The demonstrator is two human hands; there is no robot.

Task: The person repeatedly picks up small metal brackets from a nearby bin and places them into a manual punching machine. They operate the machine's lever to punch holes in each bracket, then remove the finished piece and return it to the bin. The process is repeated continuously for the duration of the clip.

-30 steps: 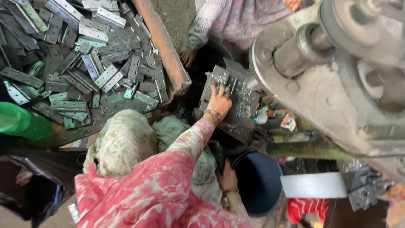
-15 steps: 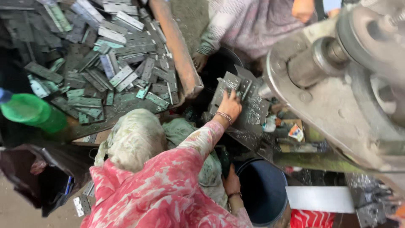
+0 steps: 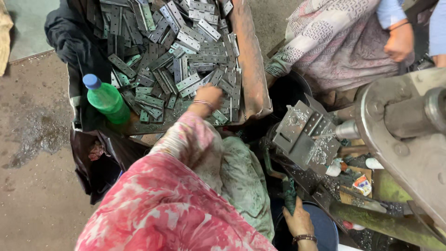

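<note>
Reaches with the left hand (image 3: 209, 96) to the near edge of a heap of flat, holed metal plates (image 3: 186, 60), heaped deep in a rusty tray (image 3: 248, 60) on the far left. Cannot tell the left grip: fingers curled down among the plates and hidden behind the back of the hand, so possibly pinching one, possibly only touching. Rests the right hand (image 3: 299, 222) at the near right, on the dark rim of a blue bucket (image 3: 325, 227), grip loose and holding nothing, as far as visible. Judging by the heap, little cleared and much left: plates piled across nearly the whole tray. To the right, well apart from the left hand, shows a grey steel press block (image 3: 304, 137) dusted with bright metal chips, with no loose plate clearly seated on it from this angle. Around it: a big grey machine body (image 3: 409, 139) at the right edge, small clutter on the worktop just below the block, and another person's hand (image 3: 398, 42) at the far right, clear of the tray. Just left of the heap, a green bottle (image 3: 108, 100) with a blue cap, leaning at the tray's near corner; below it a black bag (image 3: 100, 162) on the concrete floor (image 3: 32, 139). Between tray and block, only the tray's raised rusty wall and a crumpled green cloth (image 3: 244, 181) across the lap.
</note>
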